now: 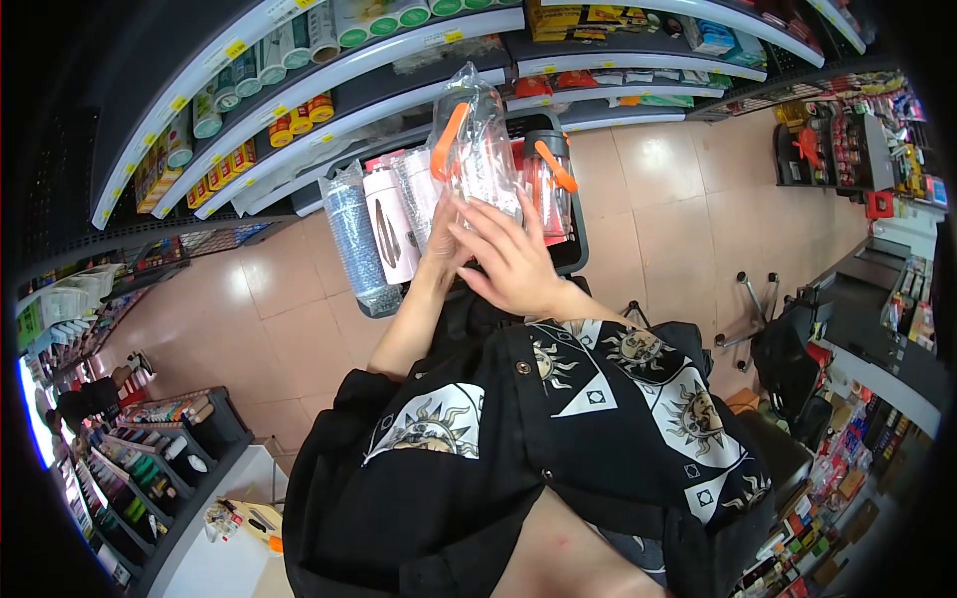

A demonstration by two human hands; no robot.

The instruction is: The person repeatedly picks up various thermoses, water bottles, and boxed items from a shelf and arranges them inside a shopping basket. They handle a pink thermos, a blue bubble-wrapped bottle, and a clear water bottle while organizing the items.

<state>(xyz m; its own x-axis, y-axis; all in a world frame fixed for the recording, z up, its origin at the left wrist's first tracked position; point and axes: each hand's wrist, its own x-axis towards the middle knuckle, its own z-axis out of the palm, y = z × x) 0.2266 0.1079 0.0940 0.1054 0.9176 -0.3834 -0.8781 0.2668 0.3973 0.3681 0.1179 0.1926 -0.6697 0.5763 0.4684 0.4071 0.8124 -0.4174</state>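
A plastic-wrapped bottle with an orange strap [477, 135] stands between my hands above a dark crate [576, 254]. My left hand [442, 244] is against its lower left side, partly hidden by the other hand. My right hand [510, 254] lies across its front with the fingers spread. In the crate, left of my hands, are a bubble-wrapped blue bottle [356, 234] and a pink bottle [391, 224] with a dark strap. A clear bottle with a dark lid and orange strap [550, 179] is on the right.
Shelves with price labels [399, 65] curve along the far side, holding cans and packets. Tiled floor [668, 179] shows on both sides. A black chair [788, 349] and a counter [877, 339] are at the right. A display rack [169, 468] stands at the lower left.
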